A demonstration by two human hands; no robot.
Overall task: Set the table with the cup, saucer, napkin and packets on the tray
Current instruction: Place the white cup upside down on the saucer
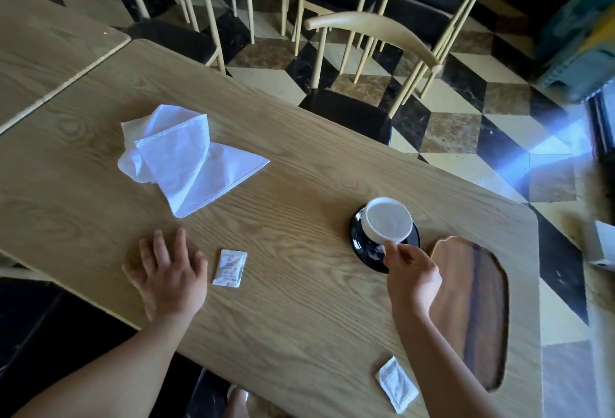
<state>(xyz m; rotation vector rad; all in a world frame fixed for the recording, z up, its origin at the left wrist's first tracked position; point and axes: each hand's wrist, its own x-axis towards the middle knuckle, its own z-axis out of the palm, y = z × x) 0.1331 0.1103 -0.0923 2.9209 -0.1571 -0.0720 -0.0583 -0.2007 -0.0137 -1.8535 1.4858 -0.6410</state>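
Observation:
A white cup (pixel 386 220) stands on a black saucer (pixel 361 244) right of the table's middle. My right hand (pixel 412 276) pinches the cup's handle at its near side. The brown wooden tray (pixel 472 307) lies just right of that hand, with nothing on its visible surface. A crumpled white napkin (pixel 181 156) lies at the left middle of the table. One white packet (pixel 230 267) rests right of my left hand (pixel 169 272), which lies flat with its fingers spread on the wood. A second packet (pixel 396 384) sits near the front edge.
The light wooden table (pixel 299 167) ends close on the right, with a checkered floor beyond. A cream chair with a black seat (pixel 349 111) stands at the far edge. A second table (pixel 50 51) adjoins at the left.

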